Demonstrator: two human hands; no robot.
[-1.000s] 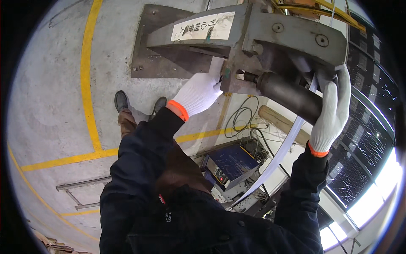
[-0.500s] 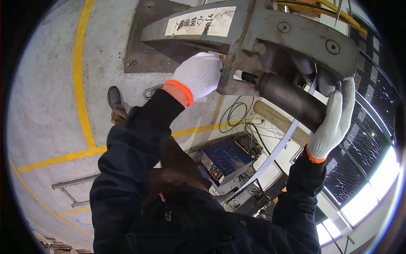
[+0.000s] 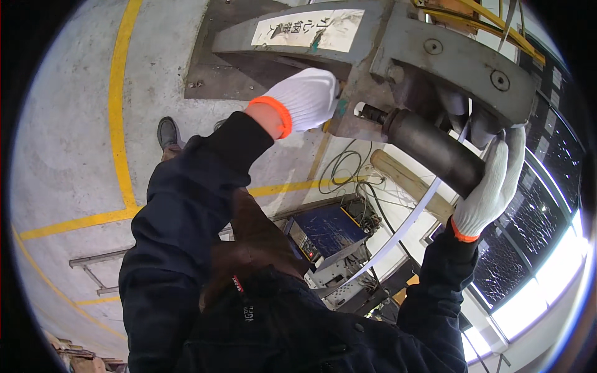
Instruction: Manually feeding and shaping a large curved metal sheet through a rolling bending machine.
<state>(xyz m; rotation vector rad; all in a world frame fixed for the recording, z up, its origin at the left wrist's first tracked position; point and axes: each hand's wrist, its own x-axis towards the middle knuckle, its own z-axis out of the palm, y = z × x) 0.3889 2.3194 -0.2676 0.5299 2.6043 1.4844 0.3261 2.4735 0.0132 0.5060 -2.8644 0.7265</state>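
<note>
A grey metal machine frame [image 3: 454, 56] with a pale label spans the top of the view. A dark cylindrical roller [image 3: 435, 149] slants below it, its threaded shaft end in a slot of the frame. My left hand [image 3: 305, 99], in a white knit glove with an orange cuff, is closed against the frame's left side. Its fingertips and anything in them are hidden. My right hand [image 3: 488, 186], gloved alike, cups the roller's lower right end, with fingers reaching up to the frame's corner. A pale flat strip [image 3: 407, 221] runs down from behind the roller.
Below the roller stands a blue box-shaped machine [image 3: 326, 230] with cables [image 3: 342, 165] looped behind it. A wooden log [image 3: 407, 180] lies past it. Yellow lines [image 3: 118, 112] mark the concrete floor at left. A yellow rail [image 3: 485, 22] is at top right.
The view has shifted slightly, so the frame and roller sit a little farther right. My left hand remains at the frame's side, and my right hand remains at the roller's end.
</note>
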